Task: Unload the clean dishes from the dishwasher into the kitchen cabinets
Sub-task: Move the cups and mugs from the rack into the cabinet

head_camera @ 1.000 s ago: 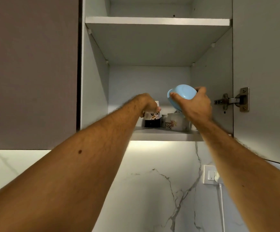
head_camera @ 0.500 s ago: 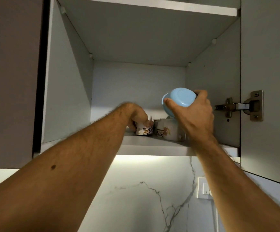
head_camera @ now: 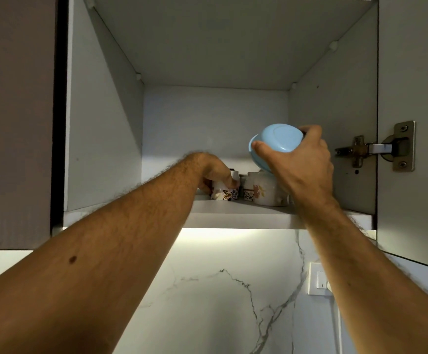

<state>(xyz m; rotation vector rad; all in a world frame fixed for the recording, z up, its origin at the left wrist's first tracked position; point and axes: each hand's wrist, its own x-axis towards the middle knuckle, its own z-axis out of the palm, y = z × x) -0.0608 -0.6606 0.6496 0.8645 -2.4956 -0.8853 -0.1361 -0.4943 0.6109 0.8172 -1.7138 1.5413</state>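
Observation:
My right hand [head_camera: 299,162] grips a light blue bowl [head_camera: 274,144], tilted with its base toward me, above the white cups at the right of the open cabinet shelf [head_camera: 246,215]. My left hand [head_camera: 212,172] reaches into the cabinet and holds a small white cup with a flower pattern [head_camera: 224,191] standing on the shelf. Beside it stand a smaller patterned cup [head_camera: 248,192] and a larger white floral cup [head_camera: 266,191], partly hidden behind my right hand.
The cabinet door [head_camera: 414,98] hangs open at the right on a metal hinge [head_camera: 376,149]. A closed brown cabinet [head_camera: 16,123] lies to the left. Below are a lit marble backsplash [head_camera: 220,290] and a white wall switch [head_camera: 318,279]. The shelf's left part holds nothing.
The view has drawn closer to the cabinet. My left hand has lowered the flowered cup onto the shelf. The blue bowl stays held at about the same spot.

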